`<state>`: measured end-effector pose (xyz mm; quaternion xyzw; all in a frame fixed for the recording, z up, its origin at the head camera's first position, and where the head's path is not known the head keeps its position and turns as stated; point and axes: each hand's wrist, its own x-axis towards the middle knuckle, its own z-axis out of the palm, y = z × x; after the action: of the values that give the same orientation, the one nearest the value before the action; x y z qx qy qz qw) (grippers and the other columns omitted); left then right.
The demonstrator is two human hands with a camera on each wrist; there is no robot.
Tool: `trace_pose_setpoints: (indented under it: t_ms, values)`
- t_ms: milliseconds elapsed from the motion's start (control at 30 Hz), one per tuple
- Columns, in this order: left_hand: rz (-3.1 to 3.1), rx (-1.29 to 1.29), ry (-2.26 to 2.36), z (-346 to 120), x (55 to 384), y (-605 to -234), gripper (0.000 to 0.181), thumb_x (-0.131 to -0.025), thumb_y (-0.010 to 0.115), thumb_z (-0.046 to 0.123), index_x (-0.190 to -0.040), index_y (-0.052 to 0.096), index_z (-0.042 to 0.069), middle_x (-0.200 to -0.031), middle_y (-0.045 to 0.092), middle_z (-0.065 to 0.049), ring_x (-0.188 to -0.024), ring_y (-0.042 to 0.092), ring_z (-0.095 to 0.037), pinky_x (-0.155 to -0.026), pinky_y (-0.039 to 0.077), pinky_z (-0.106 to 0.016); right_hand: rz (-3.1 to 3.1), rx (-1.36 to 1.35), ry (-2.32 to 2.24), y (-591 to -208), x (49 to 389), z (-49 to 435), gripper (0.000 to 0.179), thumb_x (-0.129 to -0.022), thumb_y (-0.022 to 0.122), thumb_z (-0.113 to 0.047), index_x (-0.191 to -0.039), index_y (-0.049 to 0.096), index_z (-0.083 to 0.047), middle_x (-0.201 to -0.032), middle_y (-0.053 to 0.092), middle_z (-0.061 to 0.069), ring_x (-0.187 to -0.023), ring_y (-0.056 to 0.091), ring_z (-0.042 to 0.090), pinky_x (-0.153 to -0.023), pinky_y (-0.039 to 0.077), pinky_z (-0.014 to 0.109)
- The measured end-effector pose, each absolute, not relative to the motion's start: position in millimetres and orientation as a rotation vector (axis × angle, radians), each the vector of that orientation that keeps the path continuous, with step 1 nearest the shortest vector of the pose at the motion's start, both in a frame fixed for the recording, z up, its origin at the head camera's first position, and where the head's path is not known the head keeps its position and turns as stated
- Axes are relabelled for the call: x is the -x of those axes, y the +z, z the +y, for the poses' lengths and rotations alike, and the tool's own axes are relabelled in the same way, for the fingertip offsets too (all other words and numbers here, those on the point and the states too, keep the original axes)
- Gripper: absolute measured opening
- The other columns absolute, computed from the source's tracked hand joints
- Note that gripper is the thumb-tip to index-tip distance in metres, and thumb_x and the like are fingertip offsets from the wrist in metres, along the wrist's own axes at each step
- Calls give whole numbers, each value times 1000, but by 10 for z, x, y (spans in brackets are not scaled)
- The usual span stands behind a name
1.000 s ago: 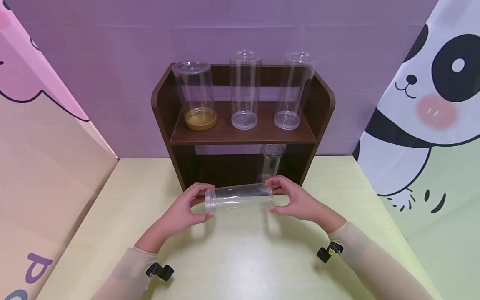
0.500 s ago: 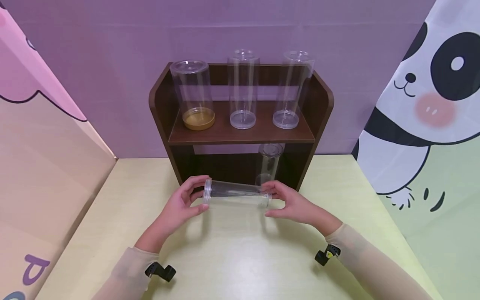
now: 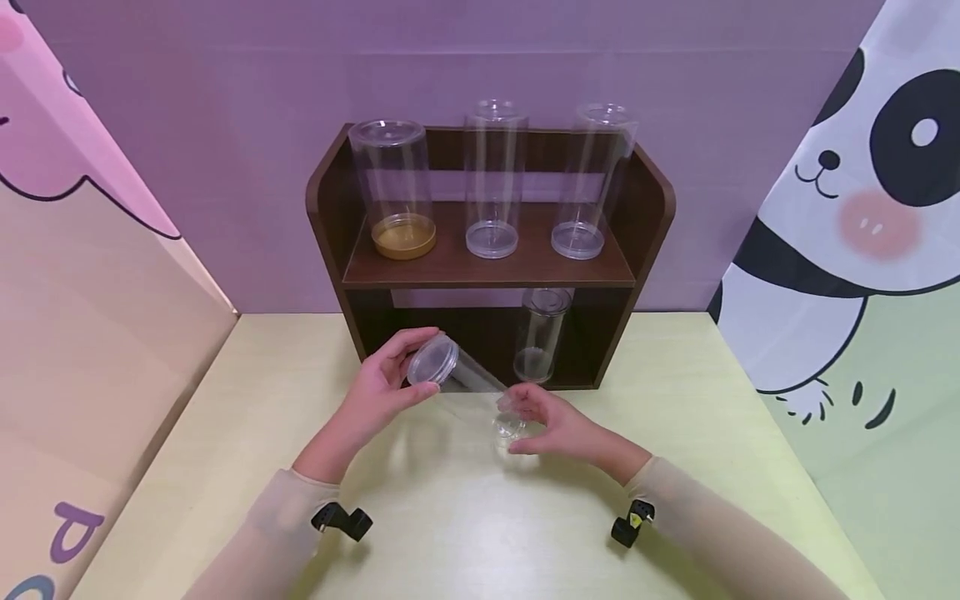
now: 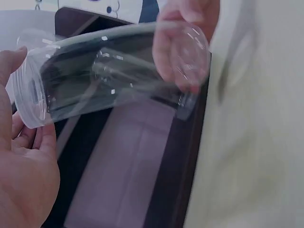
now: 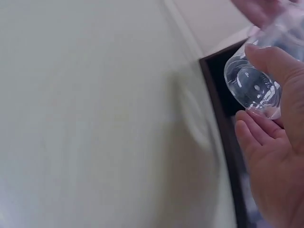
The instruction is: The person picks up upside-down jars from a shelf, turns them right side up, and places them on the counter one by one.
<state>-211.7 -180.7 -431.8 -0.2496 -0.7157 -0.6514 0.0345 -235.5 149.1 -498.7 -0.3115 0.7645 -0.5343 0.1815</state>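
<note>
A clear plastic jar (image 3: 471, 385) is held in the air in front of the shelf, tilted, with its lidded end up and to the left. My left hand (image 3: 378, 383) grips the clear lid (image 3: 433, 360), thumb on the near side and fingers behind. Around the lower right end, my right hand (image 3: 555, 425) holds the jar near its base (image 5: 259, 88). The left wrist view shows the see-through jar body (image 4: 109, 80) stretching between both hands, with the dark shelf visible through it. Nothing shows inside the jar.
A dark brown two-tier shelf (image 3: 487, 273) stands at the table's back. On its upper tier are a wide jar with a gold base (image 3: 403, 237) and two tall clear jars (image 3: 492, 183). Another clear jar (image 3: 542, 329) stands at the lower tier's right. The pale table (image 3: 480, 533) lies in front.
The jar has turned from nearly level to tilted, its lidded end rising and facing the head camera. My right hand has moved down and left with the base.
</note>
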Motion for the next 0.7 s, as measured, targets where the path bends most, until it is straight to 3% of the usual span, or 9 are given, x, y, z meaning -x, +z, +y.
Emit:
trace_pose_setpoints:
  t_ms: [333,700]
  values:
    - [-2273,947,-1868,-1370,2197,-4128,72,-88,93,2,-152,62,15,-151,61,-3,-136,58,-25,-121,47,-31,2187,852,-1478,-5167,2288,1211,73,-87,96,-11,-148,56,-10,-149,65,5,-146,58,34,-124,45,54]
    - [-2235,967,-1878,-1335,2138,-4120,75,-87,92,-4,-153,60,12,-152,60,-5,-139,57,-26,-124,44,-32,2212,862,-1477,-5212,2275,1158,72,-86,98,-15,-146,59,-15,-145,65,0,-141,61,32,-120,49,55]
